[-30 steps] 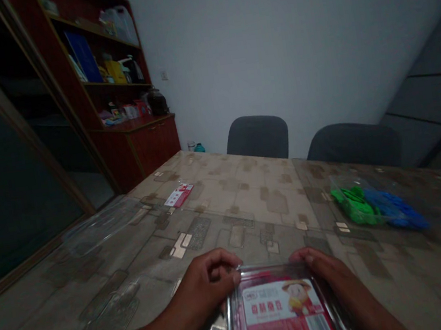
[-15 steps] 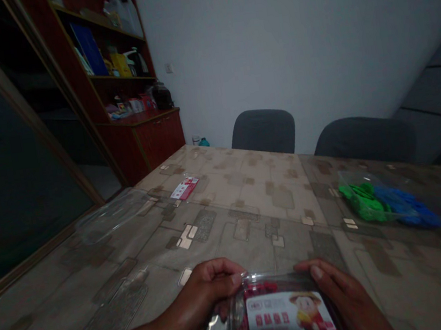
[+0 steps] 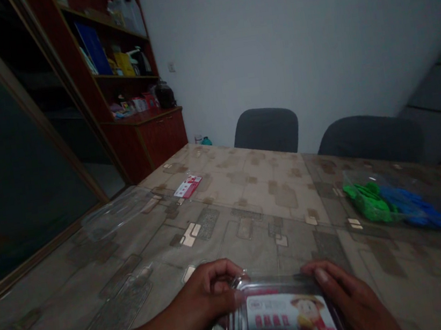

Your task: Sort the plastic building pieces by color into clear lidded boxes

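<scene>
A clear plastic box with a printed label of a cartoon figure in a straw hat lies at the bottom middle, with red contents showing through. My left hand grips its far left corner, thumb on the lid edge and fingers curled. Along the right side, my right hand holds the box, its fingers wrapped over the far right corner. The near part of the box is cut off by the frame.
Further off lie a red-and-white label card and a clear plastic lid or tray. On the right, a clear container holds green pieces beside blue pieces. Two grey chairs stand behind the patterned table.
My left hand's fingers have shifted slightly at the box's far left corner. The view has moved a little to the left; both hands stay on the box.
</scene>
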Demonstrator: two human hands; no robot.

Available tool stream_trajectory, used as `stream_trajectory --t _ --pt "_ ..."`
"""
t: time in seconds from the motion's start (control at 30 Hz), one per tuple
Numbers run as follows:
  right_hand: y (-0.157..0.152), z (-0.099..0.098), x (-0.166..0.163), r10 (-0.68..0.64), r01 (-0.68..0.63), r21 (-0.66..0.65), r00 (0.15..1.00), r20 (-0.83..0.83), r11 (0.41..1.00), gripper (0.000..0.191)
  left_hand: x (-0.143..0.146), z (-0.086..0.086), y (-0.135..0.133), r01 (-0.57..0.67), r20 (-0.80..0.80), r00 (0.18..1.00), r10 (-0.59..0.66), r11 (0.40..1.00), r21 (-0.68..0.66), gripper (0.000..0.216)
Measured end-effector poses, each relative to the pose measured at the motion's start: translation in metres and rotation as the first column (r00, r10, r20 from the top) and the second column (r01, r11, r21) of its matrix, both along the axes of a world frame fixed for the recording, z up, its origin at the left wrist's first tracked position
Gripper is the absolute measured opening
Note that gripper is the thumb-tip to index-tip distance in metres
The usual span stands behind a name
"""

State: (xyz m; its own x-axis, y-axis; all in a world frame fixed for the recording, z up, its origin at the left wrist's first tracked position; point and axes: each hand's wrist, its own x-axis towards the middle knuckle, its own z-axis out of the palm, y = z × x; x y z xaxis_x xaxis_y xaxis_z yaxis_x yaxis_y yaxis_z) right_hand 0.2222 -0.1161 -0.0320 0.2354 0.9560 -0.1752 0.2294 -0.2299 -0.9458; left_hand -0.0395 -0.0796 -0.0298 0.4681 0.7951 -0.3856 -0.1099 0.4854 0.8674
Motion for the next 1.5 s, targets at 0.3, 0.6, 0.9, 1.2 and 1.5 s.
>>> stream_trajectory --t 0.3,0.6,0.9,1.2,1.5 --pt "-0.001 0.001 0.005 0.073 -0.076 0.056 0.996 0.054 0.995 0.044 -0.003 -0.002 -0.009 0.013 0.219 0.976 0.004 0.997 -0.075 0.047" --pt "-0.003 0.002 0.007 0.078 -0.078 -0.02 0.997 -0.011 0.997 0.044 -0.002 0.011 -0.004 0.023 0.0 1.0 -0.023 0.999 0.023 0.045" --pt "-0.001 0.004 0.009 0.169 -0.17 -0.044 0.985 -0.029 0.984 0.045 -0.005 0.015 0.001 -0.041 -0.067 0.997 0.034 0.995 -0.094 0.042" --pt "-0.002 0.005 0.0 0.052 -0.058 -0.091 0.997 -0.063 0.994 0.049 -0.007 0.006 -0.005 -0.06 0.036 0.998 0.061 0.998 -0.036 0.042" --pt "-0.002 0.005 -0.001 0.067 -0.07 -0.068 0.996 -0.055 0.995 0.049 -0.001 -0.005 -0.011 -0.11 0.02 0.994 0.108 0.99 0.091 0.05"
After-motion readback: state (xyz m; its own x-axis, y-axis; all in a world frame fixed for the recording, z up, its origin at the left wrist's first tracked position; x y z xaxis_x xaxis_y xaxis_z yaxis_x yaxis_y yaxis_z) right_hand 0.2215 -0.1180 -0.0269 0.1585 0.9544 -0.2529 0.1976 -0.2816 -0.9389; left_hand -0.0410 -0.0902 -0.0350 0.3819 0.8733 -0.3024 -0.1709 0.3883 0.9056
